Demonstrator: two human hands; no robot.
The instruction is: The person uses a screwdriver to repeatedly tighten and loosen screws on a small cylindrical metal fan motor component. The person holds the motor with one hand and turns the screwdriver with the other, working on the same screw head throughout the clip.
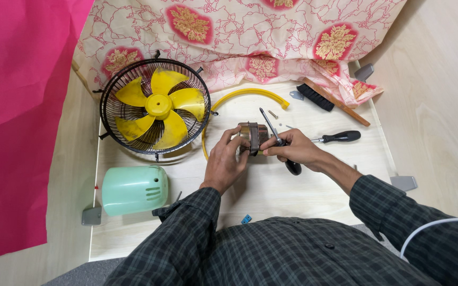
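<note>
At the far left of the table, a pale green housing is seen lying on its side, and behind it a black wire fan guard with yellow blades. The small metal motor is held above the middle of the table: the left hand is curled around its left side, fingertips pressed on its top and near face. From the right it is pinched by the right hand, in which a black-handled screwdriver is also clasped. A second screwdriver and a brush lie further right.
</note>
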